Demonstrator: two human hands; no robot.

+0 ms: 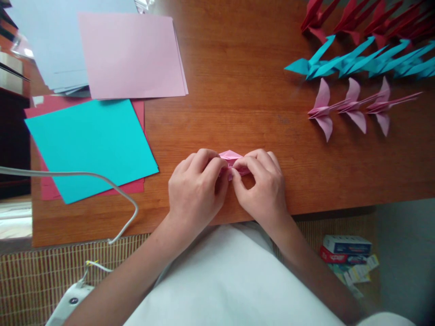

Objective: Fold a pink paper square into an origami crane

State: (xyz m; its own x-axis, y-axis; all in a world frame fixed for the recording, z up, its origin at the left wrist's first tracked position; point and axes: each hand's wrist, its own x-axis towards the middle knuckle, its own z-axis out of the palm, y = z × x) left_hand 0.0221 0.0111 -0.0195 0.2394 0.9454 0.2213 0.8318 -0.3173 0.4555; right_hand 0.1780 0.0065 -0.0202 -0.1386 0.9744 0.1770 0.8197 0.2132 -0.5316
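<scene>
- One piece of folded pink paper [230,155] lies at the near edge of the wooden counter [231,113], between the two hands and partly hidden by the fingers.
- Its long axis appears to run left to right; the visible upper flap forms a low peak pointing away from the person.
- Left hand [197,185]: grip closed, thumb and forefinger pinching the paper's left part.
- Right hand [263,183]: grip closed at the fingertips on the right part, thumb and forefinger bowed into a loop.
- Far right, three rows: three pink paper cranes [322,95]; at least four turquoise cranes [355,65]; several red cranes [312,18], overlapping, exact count unclear.
- Left, four paper colours: pink sheets [132,54], pale blue sheets [57,40], turquoise sheets [95,147], red sheets [137,185].
</scene>
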